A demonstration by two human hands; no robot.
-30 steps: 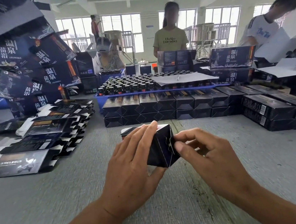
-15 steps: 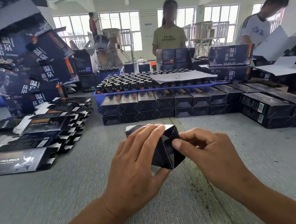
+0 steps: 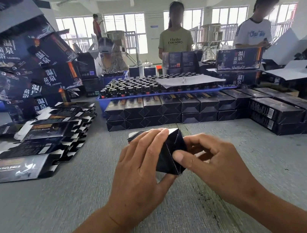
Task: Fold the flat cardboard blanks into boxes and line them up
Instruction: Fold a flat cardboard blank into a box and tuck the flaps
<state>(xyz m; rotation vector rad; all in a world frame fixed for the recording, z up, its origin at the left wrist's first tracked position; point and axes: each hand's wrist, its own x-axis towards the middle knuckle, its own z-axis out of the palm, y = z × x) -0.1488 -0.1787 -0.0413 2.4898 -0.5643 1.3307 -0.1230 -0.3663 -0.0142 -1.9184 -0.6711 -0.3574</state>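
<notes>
A dark folded box (image 3: 170, 156) sits between both hands at the table's centre, its closed end flaps facing me. My left hand (image 3: 140, 172) wraps over its top and left side. My right hand (image 3: 211, 159) presses its thumb on the end flap at the right. Most of the box's length is hidden behind my left hand. A spread pile of flat dark blanks (image 3: 47, 134) lies to the left. Finished boxes (image 3: 171, 110) stand in a two-high row behind, with more boxes (image 3: 285, 112) turning the corner at the right.
A blue tray of dark bottles (image 3: 145, 90) stands behind the row, with white paper on it. Large printed cartons (image 3: 25, 70) tower at the far left. Three people stand across the grey table (image 3: 43, 209).
My right thumb has pushed down on the end flap and the box has tilted slightly and shifted to the right. My left hand keeps its hold.
</notes>
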